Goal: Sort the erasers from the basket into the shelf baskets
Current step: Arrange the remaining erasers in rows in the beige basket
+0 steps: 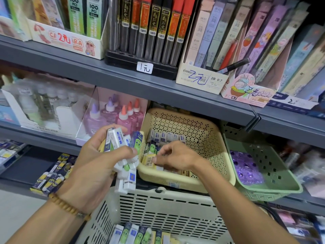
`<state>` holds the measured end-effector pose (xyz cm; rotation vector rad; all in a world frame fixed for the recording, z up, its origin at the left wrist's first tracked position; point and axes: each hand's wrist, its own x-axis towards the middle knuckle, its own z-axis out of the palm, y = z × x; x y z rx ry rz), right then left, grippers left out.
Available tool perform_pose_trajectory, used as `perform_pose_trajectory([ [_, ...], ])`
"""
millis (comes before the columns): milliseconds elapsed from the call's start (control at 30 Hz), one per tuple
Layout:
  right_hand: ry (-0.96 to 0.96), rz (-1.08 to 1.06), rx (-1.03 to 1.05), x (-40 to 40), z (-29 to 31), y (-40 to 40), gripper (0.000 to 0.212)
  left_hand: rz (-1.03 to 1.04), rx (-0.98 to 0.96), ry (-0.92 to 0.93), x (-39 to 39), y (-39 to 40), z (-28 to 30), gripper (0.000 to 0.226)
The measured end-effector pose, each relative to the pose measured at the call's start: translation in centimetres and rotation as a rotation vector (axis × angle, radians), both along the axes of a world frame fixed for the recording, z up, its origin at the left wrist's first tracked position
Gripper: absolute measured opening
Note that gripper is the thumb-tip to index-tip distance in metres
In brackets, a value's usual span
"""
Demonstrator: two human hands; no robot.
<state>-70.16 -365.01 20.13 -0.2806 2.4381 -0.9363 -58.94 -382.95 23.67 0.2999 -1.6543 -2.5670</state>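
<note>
My left hand point(95, 166) grips a thick bunch of erasers point(123, 155) in white, blue and green sleeves, held just left of the beige shelf basket point(202, 138). My right hand point(175, 157) reaches into that basket and pinches a yellow-sleeved eraser point(148, 160) near its front left corner. More erasers stand in rows inside the beige basket point(165, 137). Below, the white slatted carry basket point(167, 208) holds several more erasers point(139, 234) at its bottom.
A green shelf basket point(274, 187) with purple packets sits right of the beige one. Glue bottles point(121, 117) stand in a pink box behind my left hand. Grey shelf edges run above and below. Packaged erasers point(51, 176) lie on the lower left shelf.
</note>
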Motion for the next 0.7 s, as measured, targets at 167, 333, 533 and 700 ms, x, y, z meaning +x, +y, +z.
perform_pose_trajectory([
  [167, 0.082, 0.061, 0.113, 0.0, -0.3, -0.9, 0.019, -0.008, 0.029, 0.014, -0.1, 0.1, 0.0, 0.051],
  [333, 0.098, 0.040, 0.049, 0.5, 0.9, 0.1, 0.019, -0.023, 0.126, 0.011, -0.3, 0.0, -0.1, 0.049],
  [533, 0.024, -0.088, -0.639, 2.7, 3.9, -1.1, 0.015, -0.087, 0.297, -0.045, -0.7, 0.2, -0.6, 0.042],
  [700, -0.127, 0.020, -0.731, 4.0, 4.0, -2.7, 0.005, -0.133, 0.336, -0.055, -0.6, 0.3, -1.0, 0.046],
])
